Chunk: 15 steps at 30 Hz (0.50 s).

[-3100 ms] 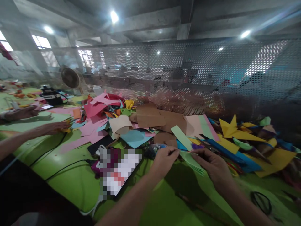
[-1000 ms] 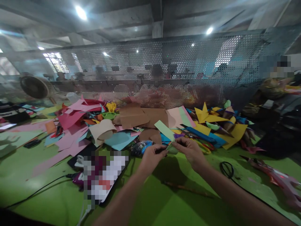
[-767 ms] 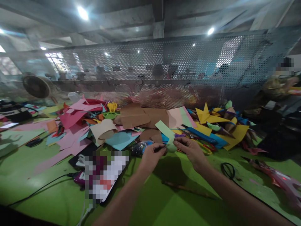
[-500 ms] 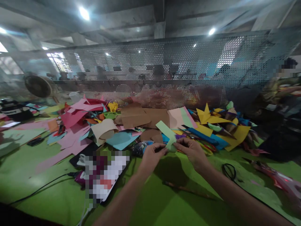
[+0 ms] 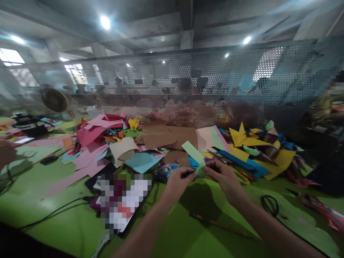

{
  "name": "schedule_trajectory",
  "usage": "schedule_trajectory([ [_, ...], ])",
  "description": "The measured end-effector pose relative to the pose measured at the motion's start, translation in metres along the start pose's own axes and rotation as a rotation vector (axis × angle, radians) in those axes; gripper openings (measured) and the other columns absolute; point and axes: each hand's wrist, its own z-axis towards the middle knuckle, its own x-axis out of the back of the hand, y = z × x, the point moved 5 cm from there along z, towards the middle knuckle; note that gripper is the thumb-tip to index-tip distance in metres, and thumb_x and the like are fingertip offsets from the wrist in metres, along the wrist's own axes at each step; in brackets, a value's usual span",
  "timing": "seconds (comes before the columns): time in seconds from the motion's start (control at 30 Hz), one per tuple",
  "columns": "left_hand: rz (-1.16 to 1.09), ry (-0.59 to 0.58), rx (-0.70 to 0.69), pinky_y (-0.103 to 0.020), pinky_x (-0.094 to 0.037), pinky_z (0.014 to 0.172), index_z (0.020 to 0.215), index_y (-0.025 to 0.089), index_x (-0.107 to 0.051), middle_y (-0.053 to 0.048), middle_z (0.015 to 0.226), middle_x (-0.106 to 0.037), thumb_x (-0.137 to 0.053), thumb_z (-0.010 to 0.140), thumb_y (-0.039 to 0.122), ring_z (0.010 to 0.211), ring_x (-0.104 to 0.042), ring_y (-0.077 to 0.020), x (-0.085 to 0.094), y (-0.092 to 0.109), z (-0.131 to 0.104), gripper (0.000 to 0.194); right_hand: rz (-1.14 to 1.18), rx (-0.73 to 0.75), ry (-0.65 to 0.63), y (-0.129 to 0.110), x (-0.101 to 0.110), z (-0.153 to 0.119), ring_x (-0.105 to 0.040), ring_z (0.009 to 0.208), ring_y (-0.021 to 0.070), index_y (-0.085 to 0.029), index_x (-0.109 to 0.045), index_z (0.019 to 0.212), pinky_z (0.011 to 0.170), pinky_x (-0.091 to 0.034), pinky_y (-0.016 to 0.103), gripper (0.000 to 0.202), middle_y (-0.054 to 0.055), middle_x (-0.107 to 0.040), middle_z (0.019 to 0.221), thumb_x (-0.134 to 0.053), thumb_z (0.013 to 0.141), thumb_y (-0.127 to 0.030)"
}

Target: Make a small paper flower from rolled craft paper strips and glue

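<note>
I have the small green paper pinched between left-hand fingertips at its nine o'clock and right-hand fingertips at three. Outward, I see a pale strip at eleven, yellow star at two, thin stick at five.

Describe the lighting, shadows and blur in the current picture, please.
In the head view, a lamp glares with a halo; same view, a dark shadow falls on the table below the left hand and right hand; same view, the mesh looks hazy and the phone is pixelated.
</note>
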Motion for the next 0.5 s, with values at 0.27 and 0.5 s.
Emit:
schedule_trajectory([
  [0.27, 0.067, -0.004, 0.009, -0.031, -0.05, 0.075, 0.089, 0.018, -0.077, -0.007, 0.087, -0.076, -0.067, 0.08, 0.03, 0.083, -0.065, -0.0217, 0.001, 0.003, 0.0, 0.019, -0.018, -0.007, -0.074, 0.002, -0.004, 0.0, -0.058, 0.068, 0.02, -0.021, -0.069, 0.072, 0.066, -0.048, 0.033, 0.042, 0.002, -0.065, 0.07, -0.083, 0.06, -0.058],
  [0.5, -0.06, 0.065, 0.093, -0.031, -0.05, 0.079, 0.103, 0.016, -0.073, -0.009, 0.104, -0.072, -0.06, 0.086, 0.037, 0.095, -0.064, -0.0224, 0.014, -0.004, 0.004, 0.029, -0.022, 0.022, -0.041, -0.006, -0.004, -0.004, -0.062, 0.072, 0.0233, -0.022, -0.072, 0.074, 0.069, -0.05, 0.035, 0.044, 0.004, -0.07, 0.074, -0.084, 0.058, -0.061],
])
